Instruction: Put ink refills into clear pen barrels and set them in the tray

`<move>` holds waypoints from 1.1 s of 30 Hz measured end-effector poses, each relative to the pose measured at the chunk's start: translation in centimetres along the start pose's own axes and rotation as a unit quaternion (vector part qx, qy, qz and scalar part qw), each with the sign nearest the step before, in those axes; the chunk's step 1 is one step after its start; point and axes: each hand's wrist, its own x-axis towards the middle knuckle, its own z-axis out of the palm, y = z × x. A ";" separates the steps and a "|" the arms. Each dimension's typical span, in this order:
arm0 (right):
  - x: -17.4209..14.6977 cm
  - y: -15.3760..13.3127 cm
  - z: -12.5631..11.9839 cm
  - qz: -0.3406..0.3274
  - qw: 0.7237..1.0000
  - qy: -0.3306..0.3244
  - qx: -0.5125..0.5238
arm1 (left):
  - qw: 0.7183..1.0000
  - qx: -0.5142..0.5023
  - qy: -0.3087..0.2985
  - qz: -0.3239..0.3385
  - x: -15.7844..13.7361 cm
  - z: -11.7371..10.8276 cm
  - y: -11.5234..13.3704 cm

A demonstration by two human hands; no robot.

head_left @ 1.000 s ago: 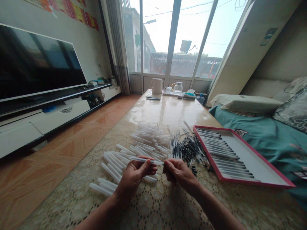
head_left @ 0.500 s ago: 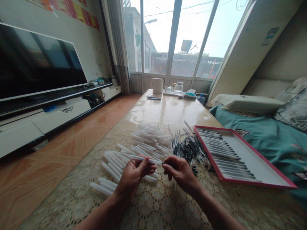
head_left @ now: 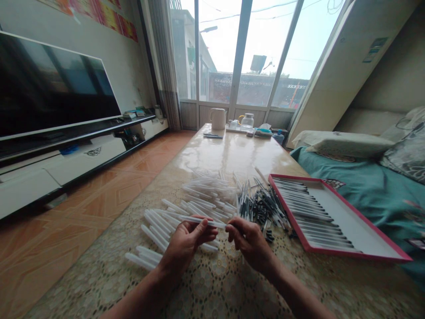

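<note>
My left hand (head_left: 191, 239) is closed on a slim translucent white pen barrel (head_left: 217, 224), held nearly level above the table between thumb and fingers. At the barrel's right end, my right hand (head_left: 245, 237) has thumb and forefinger pinched together; its fingers cover that tip. Loose white barrels (head_left: 156, 226) lie spread under and left of my left hand, with a further heap of clear pieces (head_left: 209, 184) beyond. Beyond my right hand is a pile of black pen parts and thin refills (head_left: 262, 206).
A red-rimmed shallow box (head_left: 361, 212) on the right holds a row of pens (head_left: 318, 217) with dark ends. The patterned table (head_left: 212, 283) extends toward the window, bearing a kettle (head_left: 218, 118), glass jug (head_left: 247, 122) and tissue pack (head_left: 263, 130). A teal-covered seat (head_left: 381, 177) borders the right side.
My right hand has shifted very slightly at the barrel's end, and the dark bit seen there before is now covered by the fingers. My left hand stays in place.
</note>
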 end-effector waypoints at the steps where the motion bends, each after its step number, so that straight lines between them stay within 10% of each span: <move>1: 0.0 0.2 0.1 0.002 1.000 -0.002 0.003 | 1.000 -0.002 -0.009 0.001 0.0 0.0 -0.1; 33: -0.2 0.2 0.4 0.009 0.998 -0.044 -0.038 | 1.000 -0.023 0.004 -0.015 0.2 -0.1 -0.3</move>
